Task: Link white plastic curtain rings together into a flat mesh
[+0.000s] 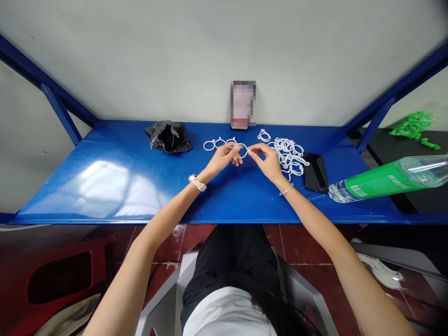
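Above the middle of the blue table, a white plastic ring (241,157) with a small tab is held between both hands. My left hand (224,156) grips its left side, fingers closed. The thumb and fingertips of my right hand (266,161) pinch the tab at its right side. Just beyond my left hand lie several similar white rings (209,145) in a short row. A heap of white rings (289,151) lies to the right of my right hand, with one pair of rings (263,135) a little apart at its back left.
A crumpled black plastic bag (170,136) sits open at the back left. One phone (242,105) leans on the wall; a black phone (315,172) lies beside the heap. A green-labelled bottle (381,181) stands at the right. Blue frame bars (59,109) flank the table.
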Tool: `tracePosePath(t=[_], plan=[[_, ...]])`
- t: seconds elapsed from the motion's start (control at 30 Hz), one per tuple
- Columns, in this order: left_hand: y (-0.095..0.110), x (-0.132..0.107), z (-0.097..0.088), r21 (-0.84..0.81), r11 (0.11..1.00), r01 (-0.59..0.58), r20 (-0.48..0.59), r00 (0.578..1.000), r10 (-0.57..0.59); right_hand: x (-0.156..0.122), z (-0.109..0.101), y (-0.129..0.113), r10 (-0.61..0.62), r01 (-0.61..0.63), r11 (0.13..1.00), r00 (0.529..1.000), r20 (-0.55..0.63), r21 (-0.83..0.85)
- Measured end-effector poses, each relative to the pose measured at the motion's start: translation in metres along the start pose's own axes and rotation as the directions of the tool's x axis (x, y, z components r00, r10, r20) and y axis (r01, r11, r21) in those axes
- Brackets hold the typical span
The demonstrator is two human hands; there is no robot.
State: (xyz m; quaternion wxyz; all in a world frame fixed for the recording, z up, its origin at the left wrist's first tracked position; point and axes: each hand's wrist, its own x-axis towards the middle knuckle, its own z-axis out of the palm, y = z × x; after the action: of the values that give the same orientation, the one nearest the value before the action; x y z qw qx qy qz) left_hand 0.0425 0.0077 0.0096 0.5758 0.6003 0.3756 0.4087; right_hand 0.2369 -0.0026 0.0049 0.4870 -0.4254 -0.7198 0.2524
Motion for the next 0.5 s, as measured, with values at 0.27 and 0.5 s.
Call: tracePosePath(t=[0.27, 0.5], plan=[[-0.0035, -0.005, 0.0025, 0.213, 0.957, -0.196, 0.06, 0.98, 0.188, 0.0002, 0.0005, 0.004, -0.066, 0.066, 0.998, 0.995, -0.071, 0.008], [-0.0025, -0.0049, 0.0006, 0.357, 0.894, -0.27, 0.064, 0.962, 0.266, -0.0007, 0.0008, 0.0058, -0.094, 0.096, 0.995, 0.992, -0.089, 0.015]])
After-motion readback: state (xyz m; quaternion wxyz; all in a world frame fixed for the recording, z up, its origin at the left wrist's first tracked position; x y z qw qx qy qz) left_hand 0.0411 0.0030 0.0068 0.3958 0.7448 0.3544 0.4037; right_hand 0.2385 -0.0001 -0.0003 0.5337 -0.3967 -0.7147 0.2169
